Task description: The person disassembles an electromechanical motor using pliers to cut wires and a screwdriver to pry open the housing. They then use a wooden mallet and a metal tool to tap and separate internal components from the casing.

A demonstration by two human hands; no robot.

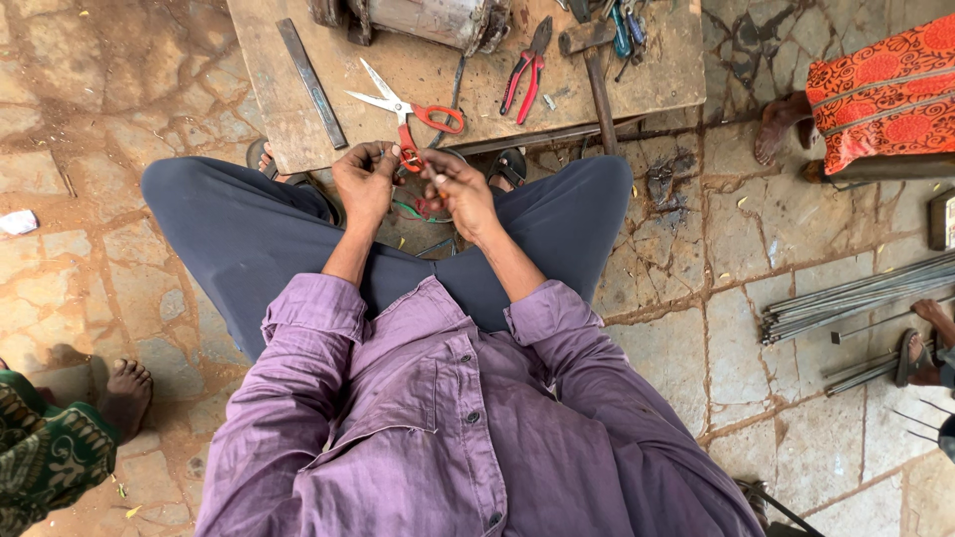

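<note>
Stone floor lies under the wooden tabletop [298, 119], where red scissors [413, 107] and pliers [525, 70] rest near its front edge, while left hand [364, 184] and right hand [460, 194] each pinch closed on a thin wire [398, 151].

Low wooden table [298, 109] ahead of my knees. On it: flat metal bar [311, 83] left, scissors [408, 107] centre, pliers [527, 70] right, hammer [595, 70] beyond. Metal rods [856, 298] on floor far right.
</note>
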